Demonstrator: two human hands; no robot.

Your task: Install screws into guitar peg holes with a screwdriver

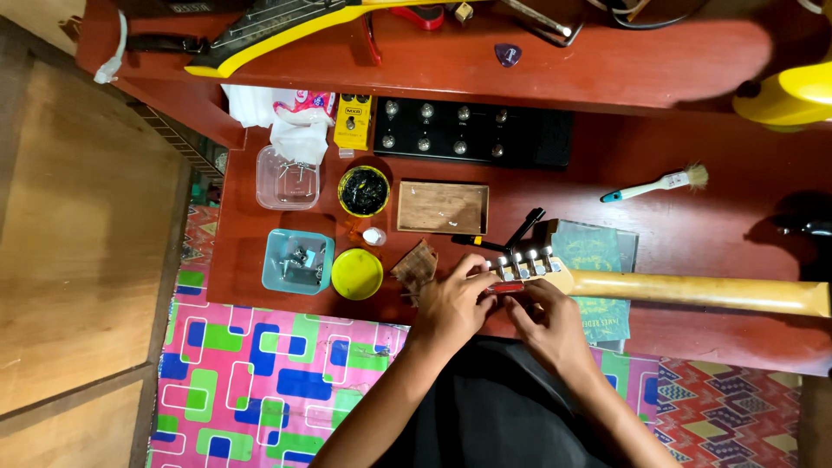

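Left hand point(452, 303): pinching a red tool point(506, 286) at the guitar neck point(693, 290) (tuner end).
Right hand point(555, 328): curling beneath the neck, steadying it.

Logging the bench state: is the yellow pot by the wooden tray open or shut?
Open. The yellow pot shows dark contents from above, and its yellow lid lies apart on the red table, nearer the person.

both hands point(503, 310) at guitar headstock point(530, 270), red table point(693, 234)
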